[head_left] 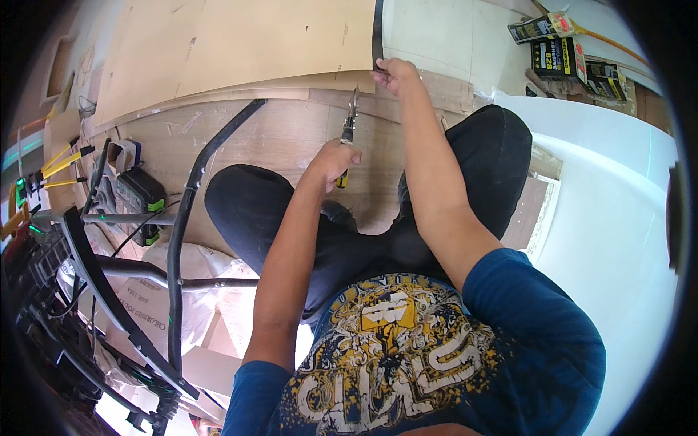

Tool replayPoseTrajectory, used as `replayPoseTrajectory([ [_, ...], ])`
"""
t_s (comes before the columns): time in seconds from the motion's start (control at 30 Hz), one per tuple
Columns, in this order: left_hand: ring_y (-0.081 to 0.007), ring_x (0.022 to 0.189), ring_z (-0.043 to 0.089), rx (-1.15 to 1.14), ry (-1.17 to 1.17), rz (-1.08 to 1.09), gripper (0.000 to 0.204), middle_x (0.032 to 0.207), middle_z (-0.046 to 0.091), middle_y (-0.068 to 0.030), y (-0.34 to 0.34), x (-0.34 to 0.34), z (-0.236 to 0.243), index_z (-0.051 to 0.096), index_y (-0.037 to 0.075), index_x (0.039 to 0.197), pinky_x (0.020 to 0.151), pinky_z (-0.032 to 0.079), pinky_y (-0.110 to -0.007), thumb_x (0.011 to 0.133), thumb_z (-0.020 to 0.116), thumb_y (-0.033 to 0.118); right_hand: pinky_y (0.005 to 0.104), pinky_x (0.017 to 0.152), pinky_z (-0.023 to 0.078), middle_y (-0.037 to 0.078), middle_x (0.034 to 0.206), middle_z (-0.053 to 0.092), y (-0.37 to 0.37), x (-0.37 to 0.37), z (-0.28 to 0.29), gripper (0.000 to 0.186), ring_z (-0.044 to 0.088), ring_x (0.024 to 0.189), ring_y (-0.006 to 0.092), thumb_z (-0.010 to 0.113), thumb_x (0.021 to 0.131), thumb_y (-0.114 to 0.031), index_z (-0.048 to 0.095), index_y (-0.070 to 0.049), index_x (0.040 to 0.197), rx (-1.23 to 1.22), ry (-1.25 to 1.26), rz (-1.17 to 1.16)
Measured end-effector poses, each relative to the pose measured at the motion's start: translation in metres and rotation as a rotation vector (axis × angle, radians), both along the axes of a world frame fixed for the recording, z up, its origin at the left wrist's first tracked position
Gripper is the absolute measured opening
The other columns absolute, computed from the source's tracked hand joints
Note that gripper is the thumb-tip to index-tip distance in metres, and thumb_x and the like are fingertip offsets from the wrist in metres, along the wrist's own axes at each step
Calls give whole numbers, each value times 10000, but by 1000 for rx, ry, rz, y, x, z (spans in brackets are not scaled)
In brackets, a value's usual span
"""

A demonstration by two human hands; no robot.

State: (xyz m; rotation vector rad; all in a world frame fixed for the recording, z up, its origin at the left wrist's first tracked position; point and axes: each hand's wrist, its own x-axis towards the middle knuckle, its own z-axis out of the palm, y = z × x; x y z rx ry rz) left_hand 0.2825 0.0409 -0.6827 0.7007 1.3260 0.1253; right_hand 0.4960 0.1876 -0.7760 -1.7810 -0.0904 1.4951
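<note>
My left hand (337,161) is closed around a pair of pliers (351,116) with long metal jaws and yellow-and-black handles. Their tip points away from me, just short of a large tan sheet (240,47). Farther out, my right hand (396,76) pinches the near end of a narrow black strip (377,36) along the sheet's right edge. My fingers hide that end, so I cannot tell whether the strip is fixed to the sheet. The sheet's near corner lies between my two hands.
On the left stand a bent black metal frame (195,174), a green-and-black case (142,200) and a pale sack (156,291). Black boxes (558,59) lie at the far right, with a curved white panel (596,167) nearer. Wood-look flooring (283,131) shows before my knees.
</note>
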Motion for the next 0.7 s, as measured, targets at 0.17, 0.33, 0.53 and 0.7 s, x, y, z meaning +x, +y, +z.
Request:
replayPoseTrajectory([
  [0.17, -179, 625, 473, -42, 46, -7, 195, 743, 506, -48, -5, -8, 7, 600, 37, 878, 541, 378, -358, 719, 662, 132, 330, 520, 554, 132, 843, 719, -30, -39, -16, 88, 718, 695, 239, 722, 876, -37, 707, 16, 945, 25, -303, -79],
  [0.33, -176, 622, 474, -33, 27, -28, 214, 735, 500, -50, -8, -2, 4, 589, 35, 899, 514, 370, -362, 725, 664, 133, 320, 556, 565, 146, 848, 725, -37, -37, -80, 125, 697, 668, 235, 744, 833, -18, 731, 25, 950, 104, -541, -211],
  [0.53, -178, 614, 462, -36, 78, -15, 229, 741, 492, -48, -12, -7, 1, 577, 33, 921, 505, 365, -361, 731, 662, 128, 386, 835, 571, 160, 935, 762, -52, -51, -87, 193, 736, 870, 312, 751, 774, -143, 793, -38, 930, 75, -681, -63],
  [0.7, -195, 658, 489, -78, 0, -5, 238, 757, 506, -55, -9, 0, 5, 585, 28, 932, 556, 402, -368, 726, 657, 124, 329, 619, 551, 122, 906, 730, -52, -42, -76, 254, 695, 726, 229, 722, 843, -46, 717, -9, 1094, 94, -408, -185],
])
